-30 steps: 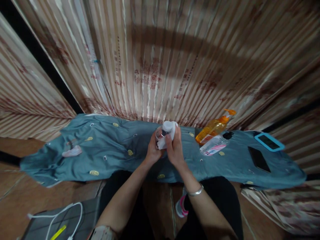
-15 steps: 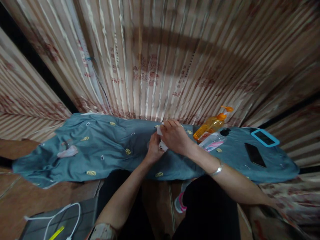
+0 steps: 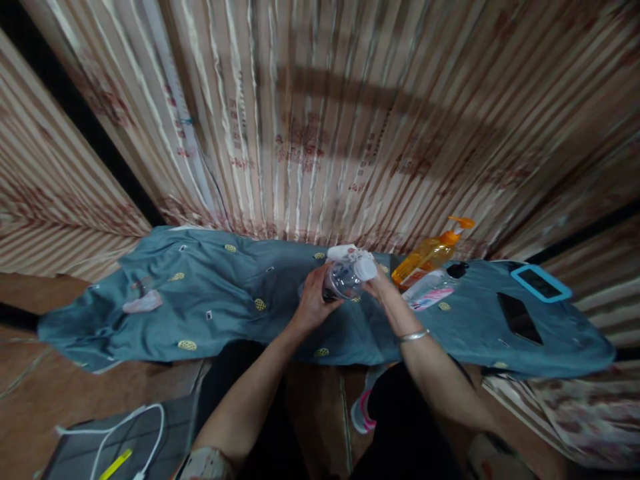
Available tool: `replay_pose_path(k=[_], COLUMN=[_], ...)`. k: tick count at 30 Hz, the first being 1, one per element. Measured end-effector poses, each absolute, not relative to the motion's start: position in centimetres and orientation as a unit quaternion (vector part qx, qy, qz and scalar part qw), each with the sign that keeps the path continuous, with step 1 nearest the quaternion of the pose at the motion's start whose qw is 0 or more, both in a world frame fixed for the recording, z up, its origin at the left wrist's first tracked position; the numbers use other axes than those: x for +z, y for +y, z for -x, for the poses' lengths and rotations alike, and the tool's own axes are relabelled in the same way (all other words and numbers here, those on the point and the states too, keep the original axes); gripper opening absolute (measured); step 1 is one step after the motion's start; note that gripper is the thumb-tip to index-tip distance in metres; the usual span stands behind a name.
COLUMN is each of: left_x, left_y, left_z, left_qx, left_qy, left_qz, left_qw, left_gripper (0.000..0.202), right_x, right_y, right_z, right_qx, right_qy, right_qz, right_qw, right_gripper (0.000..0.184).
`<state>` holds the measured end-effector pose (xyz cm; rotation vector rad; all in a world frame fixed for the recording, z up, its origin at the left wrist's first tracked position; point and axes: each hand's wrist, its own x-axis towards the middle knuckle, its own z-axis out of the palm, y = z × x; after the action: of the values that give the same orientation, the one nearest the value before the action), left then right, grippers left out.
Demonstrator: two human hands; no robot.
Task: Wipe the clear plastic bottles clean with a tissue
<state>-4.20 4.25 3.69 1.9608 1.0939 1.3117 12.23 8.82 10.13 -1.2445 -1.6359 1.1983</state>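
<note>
A clear plastic bottle [image 3: 343,280] with a white cap [image 3: 365,269] is tilted, its capped end toward the right and up. My left hand [image 3: 315,297] is wrapped round the bottle's left side. On the far side of the bottle, a crumpled white tissue or cloth [image 3: 341,252] is pressed against it by my right hand [image 3: 379,280], whose fingers are partly hidden behind the cap. To the right lie an orange pump bottle [image 3: 425,260] and a clear bottle with a black top and pink label [image 3: 431,290].
A grey-green cloth with pineapple prints [image 3: 230,283] covers the narrow table. At its right are a black phone [image 3: 520,318] and a blue-framed device [image 3: 541,283]. A pale pinkish cloth [image 3: 143,302] lies left. A white cable [image 3: 107,430] sits low left; striped curtains [image 3: 310,133] hang behind.
The bottle has come up and tilted into plain view, its capped end rightward. My right hand has moved from over the left hand to the bottle's far right side.
</note>
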Motion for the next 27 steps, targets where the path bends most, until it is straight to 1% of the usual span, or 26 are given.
replay_pose_path(k=[2,5,8,11,15,17,19,23,25,27], left_x=[3.6,3.6,3.6,3.6,3.7,3.8,4.1,4.6,4.8,4.8], left_y=[4.5,5.0,5.3,5.2,5.0,5.1,5.2,5.0,4.8,4.6], left_z=[4.3,4.3,4.3,4.1,3.7,3.7,4.0,4.7,4.9,4.9], left_qx=[0.514,0.569,0.608,0.617,0.603,0.594,0.586,0.573,0.562,0.555], left_qy=[0.41,0.414,0.39,0.367,0.387,0.404,0.423,0.449,0.461,0.472], left_qz=[-0.694,-0.619,-0.575,-0.575,-0.583,-0.578,-0.57,-0.57,-0.573,-0.57], left_qw=[0.294,0.348,0.383,0.392,0.384,0.387,0.39,0.38,0.378,0.379], left_gripper=[0.089,0.085,0.082,0.085,0.078,0.079,0.081,0.075,0.074,0.077], right_x=[8.1,5.6,4.6,5.6,6.7,5.6,3.4,-0.9,-1.1,0.2], right_y=[7.5,5.1,2.7,2.0,4.3,5.4,5.6,3.8,3.0,2.7], right_z=[-10.6,-8.1,-6.5,-6.7,-7.8,-7.9,-7.7,-6.8,-6.6,-6.7], right_qx=[0.454,0.415,0.369,0.325,0.297,0.309,0.333,0.355,0.345,0.32], right_qy=[-0.593,-0.542,-0.519,-0.53,-0.544,-0.538,-0.532,-0.533,-0.537,-0.549], right_qz=[0.482,0.481,0.479,0.458,0.441,0.449,0.464,0.498,0.505,0.504], right_qw=[0.458,0.55,0.604,0.635,0.649,0.644,0.625,0.585,0.58,0.584], right_gripper=[0.045,0.048,0.052,0.057,0.056,0.053,0.049,0.042,0.043,0.046])
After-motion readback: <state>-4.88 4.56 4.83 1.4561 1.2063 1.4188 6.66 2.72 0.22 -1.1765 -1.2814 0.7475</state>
